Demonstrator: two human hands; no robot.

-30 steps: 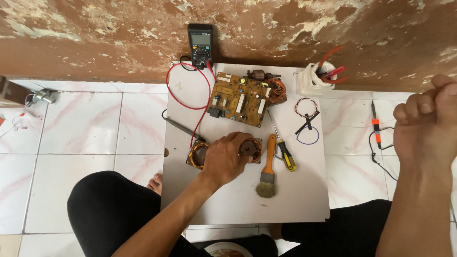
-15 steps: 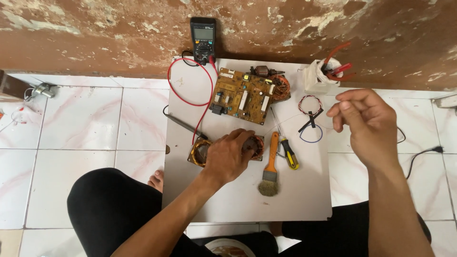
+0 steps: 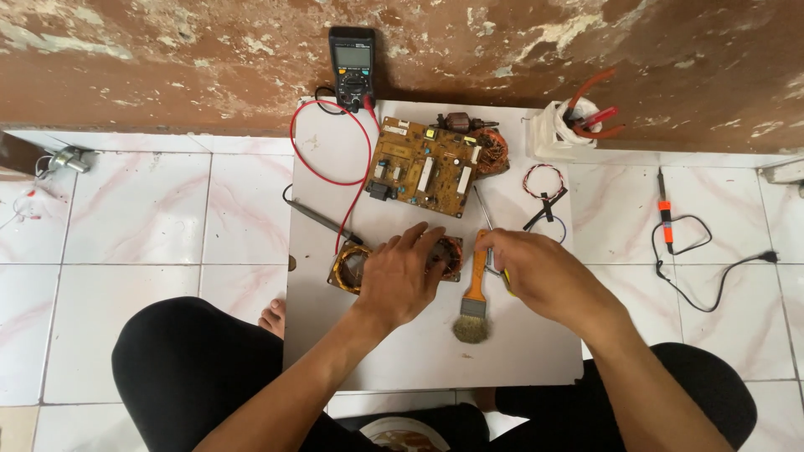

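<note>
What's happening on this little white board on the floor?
A person sits on the tiled floor at a white board. The left hand rests on a motor part with copper windings. The right hand reaches onto tools beside an orange-handled brush. Behind lie a brown circuit board and a multimeter against the wall.

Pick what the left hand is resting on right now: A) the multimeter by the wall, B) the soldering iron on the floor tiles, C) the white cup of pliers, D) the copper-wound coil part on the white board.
D: the left hand lies over the copper-wound coil part on the white board, far from the multimeter.
</note>
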